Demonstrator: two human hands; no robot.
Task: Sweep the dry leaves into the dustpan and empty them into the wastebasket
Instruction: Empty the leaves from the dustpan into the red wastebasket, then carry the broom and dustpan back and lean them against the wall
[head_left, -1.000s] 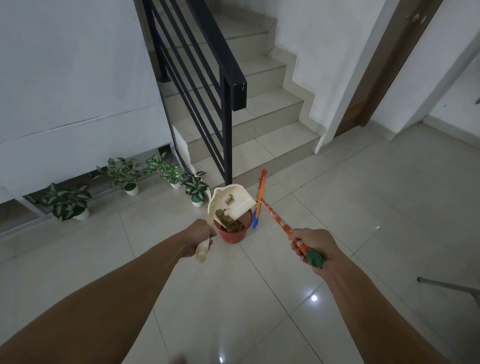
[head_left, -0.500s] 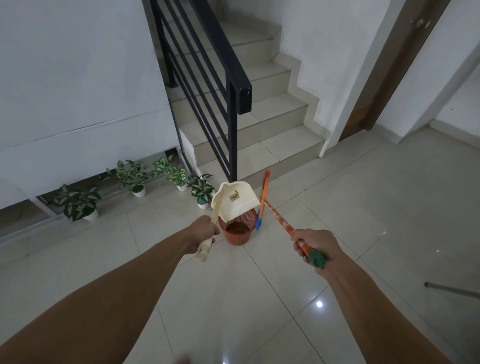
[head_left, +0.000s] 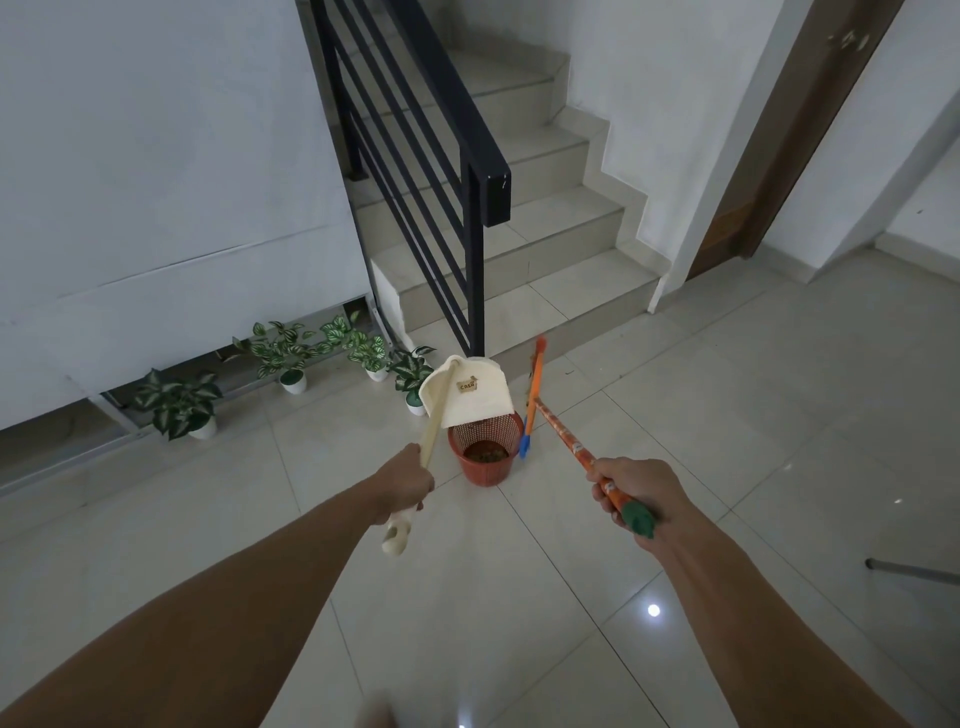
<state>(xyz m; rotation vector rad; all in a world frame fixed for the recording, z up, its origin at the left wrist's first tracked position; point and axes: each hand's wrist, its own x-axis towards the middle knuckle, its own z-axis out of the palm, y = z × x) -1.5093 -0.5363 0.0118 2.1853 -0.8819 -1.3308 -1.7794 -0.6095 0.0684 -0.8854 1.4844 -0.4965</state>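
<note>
Left hand (head_left: 408, 486) grips the cream dustpan (head_left: 470, 397) handle; pan tipped over the red wastebasket (head_left: 485, 449), dry leaves (head_left: 485, 453) inside. Right hand (head_left: 636, 499) wraps the orange broom (head_left: 563, 436) handle, broom head just beside the basket.

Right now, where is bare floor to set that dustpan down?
Bare grey tiles spread right of the orange-handled broom toward the brown door, and this side of the red mesh wastebasket. Crowded: leafy plants in white pots left of it, by the stairs.

Left hand (head_left: 408, 486) and right hand (head_left: 641, 499) are bare, on lean bare forearms (head_left: 234, 613) (wrists bare as well)
</note>
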